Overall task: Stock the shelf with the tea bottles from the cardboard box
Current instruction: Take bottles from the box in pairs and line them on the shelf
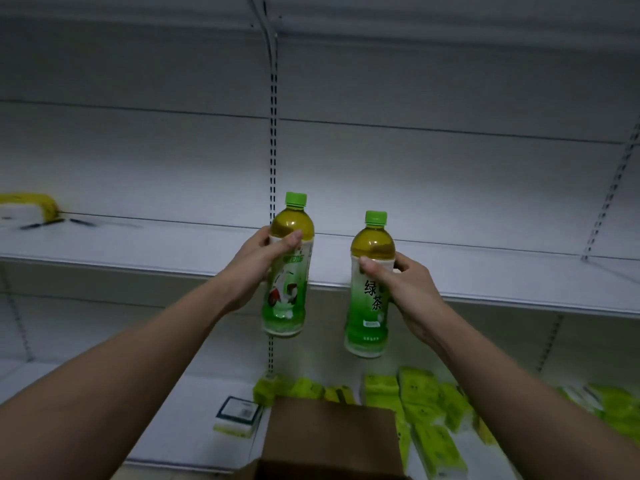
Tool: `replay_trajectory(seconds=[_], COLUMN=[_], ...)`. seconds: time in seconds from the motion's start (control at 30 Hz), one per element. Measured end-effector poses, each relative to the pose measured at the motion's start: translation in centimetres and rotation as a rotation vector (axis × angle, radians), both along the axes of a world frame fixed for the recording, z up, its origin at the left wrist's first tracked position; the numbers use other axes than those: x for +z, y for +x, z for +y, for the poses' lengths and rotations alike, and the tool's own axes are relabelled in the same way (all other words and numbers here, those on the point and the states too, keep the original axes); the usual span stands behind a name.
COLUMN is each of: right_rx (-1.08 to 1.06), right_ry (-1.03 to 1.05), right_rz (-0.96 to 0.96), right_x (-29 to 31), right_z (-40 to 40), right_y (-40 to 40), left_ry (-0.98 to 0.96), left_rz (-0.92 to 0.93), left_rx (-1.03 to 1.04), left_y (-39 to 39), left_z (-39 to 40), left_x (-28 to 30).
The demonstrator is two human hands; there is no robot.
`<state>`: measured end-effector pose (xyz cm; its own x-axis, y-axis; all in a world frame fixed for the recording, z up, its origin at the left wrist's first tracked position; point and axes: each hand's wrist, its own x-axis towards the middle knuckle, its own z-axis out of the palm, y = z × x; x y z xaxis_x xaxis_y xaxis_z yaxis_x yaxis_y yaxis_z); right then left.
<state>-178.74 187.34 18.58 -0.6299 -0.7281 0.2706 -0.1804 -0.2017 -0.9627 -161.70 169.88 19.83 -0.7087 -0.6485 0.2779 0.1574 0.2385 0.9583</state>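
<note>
Each grip is closed round a green-capped tea bottle: left hand [258,268] on the left bottle [288,268], right hand [405,292] on the right bottle [370,289], both upright. Behind them runs the white shelf [138,247], mostly bare. Below sit the cardboard box [329,441] and green packets [426,403].

Both bare forearms raised forward, left hand [256,268] and right hand [407,289] each curled in a grip, thumbs toward the camera

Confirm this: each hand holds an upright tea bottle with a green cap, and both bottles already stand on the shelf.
Not quite. The head view shows the left hand and right hand holding the left tea bottle and right tea bottle in the air before the shelf, not standing on it.
</note>
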Motion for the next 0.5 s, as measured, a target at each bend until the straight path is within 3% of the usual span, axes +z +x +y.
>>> replay_trajectory(seconds=[0.13,0.5], right_rx=[-0.029,0.036], right_ry=[-0.063,-0.131], right_rz=[0.049,0.060], right_x=[2.3,4.6], right_z=[-2.3,-11.0], right_y=[-0.6,-3.2], left_ry=[-0.097,-0.040], left_rz=[0.005,0.023], left_rx=[0.059,0.217], left_y=[-0.5,-4.6], left_z=[-1.7,-9.0], left_x=[3.1,3.8])
